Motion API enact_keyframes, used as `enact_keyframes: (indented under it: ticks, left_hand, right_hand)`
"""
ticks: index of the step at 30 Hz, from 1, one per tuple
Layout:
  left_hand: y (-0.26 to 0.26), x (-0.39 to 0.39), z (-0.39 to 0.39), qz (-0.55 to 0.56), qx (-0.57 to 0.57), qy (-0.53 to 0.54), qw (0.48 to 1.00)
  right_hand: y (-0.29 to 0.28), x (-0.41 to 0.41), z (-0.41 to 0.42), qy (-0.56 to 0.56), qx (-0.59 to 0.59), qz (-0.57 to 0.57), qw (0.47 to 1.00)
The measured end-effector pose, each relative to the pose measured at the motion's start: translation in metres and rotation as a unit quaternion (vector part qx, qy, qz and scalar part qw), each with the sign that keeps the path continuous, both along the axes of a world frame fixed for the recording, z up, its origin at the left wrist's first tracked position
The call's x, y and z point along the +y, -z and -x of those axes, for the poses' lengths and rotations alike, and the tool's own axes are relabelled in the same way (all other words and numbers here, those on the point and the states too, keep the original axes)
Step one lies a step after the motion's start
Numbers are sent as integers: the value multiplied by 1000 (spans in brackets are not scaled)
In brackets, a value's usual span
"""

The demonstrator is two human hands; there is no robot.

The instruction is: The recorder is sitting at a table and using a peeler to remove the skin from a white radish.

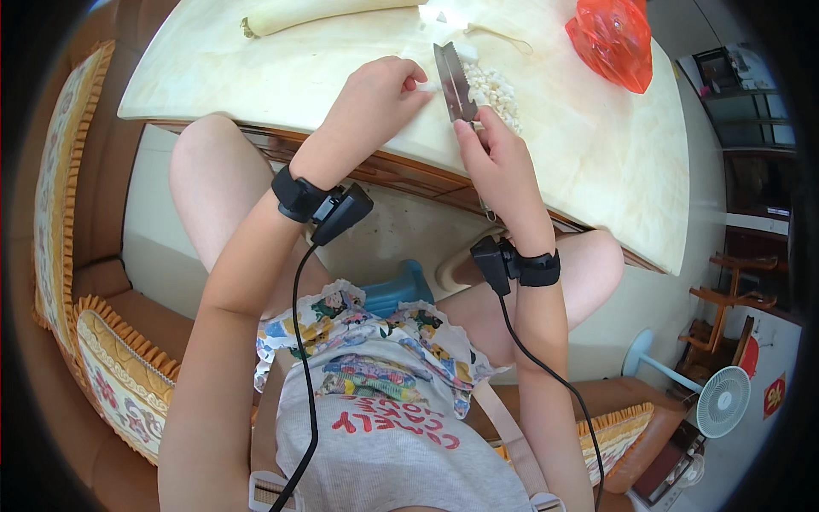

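Note:
My right hand grips the handle of a kitchen knife with a partly serrated blade that points away from me over the table. To the left, my left hand pinches a small white piece between thumb and fingers, just beside the blade. Right of the blade lies a heap of chopped white bits, with a larger white chunk at its far end. A long pale stalk, which looks like a leek or large scallion, lies along the far left of the table.
The pale marble-look tabletop has a curved edge and wooden frame above my knees. A red plastic bag rests at the far right. A thin peeled strip lies beyond the heap. Black cables run from both wrist devices.

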State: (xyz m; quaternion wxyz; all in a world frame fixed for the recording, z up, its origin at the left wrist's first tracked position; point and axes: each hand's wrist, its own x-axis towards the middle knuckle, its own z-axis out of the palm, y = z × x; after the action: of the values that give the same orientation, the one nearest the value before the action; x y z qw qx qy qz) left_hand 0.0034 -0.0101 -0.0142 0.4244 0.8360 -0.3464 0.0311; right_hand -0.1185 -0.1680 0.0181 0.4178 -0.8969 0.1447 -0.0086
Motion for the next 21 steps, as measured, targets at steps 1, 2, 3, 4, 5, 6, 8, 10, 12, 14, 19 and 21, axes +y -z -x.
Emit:
enact_keyframes:
  ticks: [1,2,3,4,5,6,8,10,12,14,19,21]
  left_hand:
    - [-1,0,0,0,0,-1,1000]
    - [-2,0,0,2,7,4,1000]
    - [-3,0,1,5,14,9,1000]
    - [-3,0,1,5,14,8,1000]
    - [-3,0,1,6,12,7,1000]
    - [-3,0,0,8,10,6,1000]
    - [0,-1,0,14,5,3,1000]
    - [1,-1,-1,19,0,-1,1000]
    - [0,0,-1,8,6,-2,1000]
    - [-1,0,-1,6,4,-2,1000]
    - [3,-1,-2,19,4,-7,1000]
    - [5,0,-4,-1,-14,-6,1000]
  right_hand:
    - [-1,2,1,-11,-15,36,999]
    - [-2,3,1,-23,-31,71,997]
    - [-1,4,1,-24,-30,71,997]
    - [-1,4,1,-26,-34,78,996]
    - [0,3,0,-29,-37,85,995]
    - [2,3,1,-30,-37,85,995]
    - [6,1,2,-34,-74,65,995]
    - [7,1,1,-36,-73,62,995]
    - [7,1,1,-38,-73,59,995]
    - [7,1,2,-41,-93,53,993]
    - [-5,5,5,-45,-48,80,995]
    - [-5,7,5,-43,-47,87,994]
